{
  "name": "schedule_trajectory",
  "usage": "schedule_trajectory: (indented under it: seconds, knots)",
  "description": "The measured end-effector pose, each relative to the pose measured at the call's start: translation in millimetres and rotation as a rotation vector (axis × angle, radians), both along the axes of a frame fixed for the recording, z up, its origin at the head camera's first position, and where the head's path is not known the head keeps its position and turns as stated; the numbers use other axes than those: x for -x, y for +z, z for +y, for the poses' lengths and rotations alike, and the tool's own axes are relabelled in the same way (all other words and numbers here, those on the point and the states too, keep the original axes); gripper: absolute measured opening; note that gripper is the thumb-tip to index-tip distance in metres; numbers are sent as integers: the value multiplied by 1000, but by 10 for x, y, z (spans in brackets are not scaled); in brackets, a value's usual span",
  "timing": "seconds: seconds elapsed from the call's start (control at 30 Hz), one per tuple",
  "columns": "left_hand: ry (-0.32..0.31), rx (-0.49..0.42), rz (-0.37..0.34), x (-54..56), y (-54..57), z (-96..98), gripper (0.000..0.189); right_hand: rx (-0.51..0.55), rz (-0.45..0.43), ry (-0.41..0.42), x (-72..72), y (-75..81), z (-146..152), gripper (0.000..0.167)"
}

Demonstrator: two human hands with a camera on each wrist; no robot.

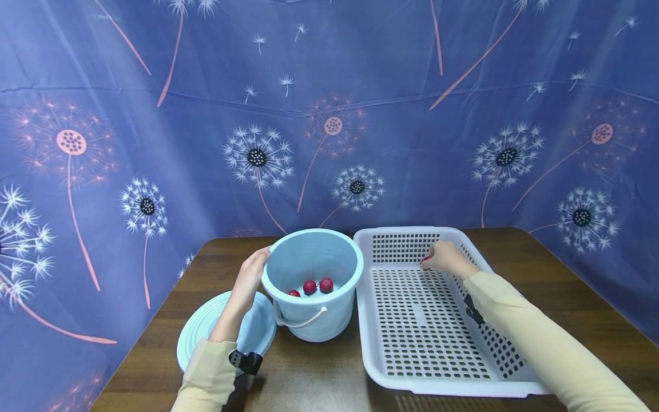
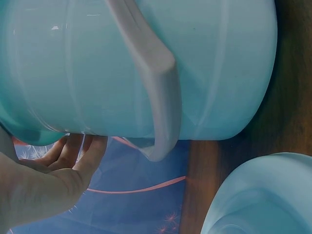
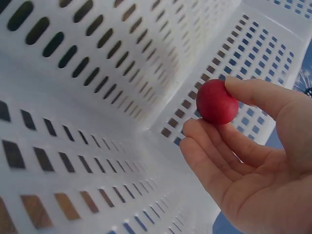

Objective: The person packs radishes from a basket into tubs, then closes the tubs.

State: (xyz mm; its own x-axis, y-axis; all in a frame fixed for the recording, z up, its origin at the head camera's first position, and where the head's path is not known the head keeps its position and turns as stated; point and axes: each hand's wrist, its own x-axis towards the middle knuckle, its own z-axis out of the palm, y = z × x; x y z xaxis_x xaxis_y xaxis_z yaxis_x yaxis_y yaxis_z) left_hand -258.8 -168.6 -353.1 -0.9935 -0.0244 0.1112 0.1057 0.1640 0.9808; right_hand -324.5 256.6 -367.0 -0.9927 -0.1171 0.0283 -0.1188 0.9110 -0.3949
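Observation:
A light blue bucket (image 1: 319, 326) stands upright at mid-table, with several red radishes (image 1: 326, 285) on its floor. My left hand (image 1: 252, 274) holds the bucket's left rim. In the left wrist view its fingers (image 2: 90, 156) lie against the outer wall; the thumb is mostly hidden. Over at the right, my right hand (image 1: 447, 257) is inside a white perforated basket (image 1: 368, 343), near its far right corner. Between thumb and fingertips it pinches one round radish (image 3: 217, 101), held clear of the basket's walls in the right wrist view.
A light blue round lid (image 1: 193, 332) lies on the wooden table (image 1: 309, 377) left of the bucket, partly under my left forearm. The bucket's white handle (image 1: 304, 321) hangs down in front. A blue dandelion-print cloth (image 1: 412, 160) hangs behind the table.

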Motion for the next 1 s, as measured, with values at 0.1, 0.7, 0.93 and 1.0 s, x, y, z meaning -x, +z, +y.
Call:
schedule_trajectory:
  seconds: [0.1,0.7,0.93,1.0]
  knots:
    - [-1,5,-1,6,6,-3,45,21,28,27,11,29,7,25]
    - [7,5,-4,2,11,0,46,138,193,58,-75,376,-224,30]
    - [4,7,-8,-2,8,-2,46,204,286,82,-129,466,-337,32]
    - [3,7,-9,-1,5,-1,46,216,304,94,-153,492,-380,33]
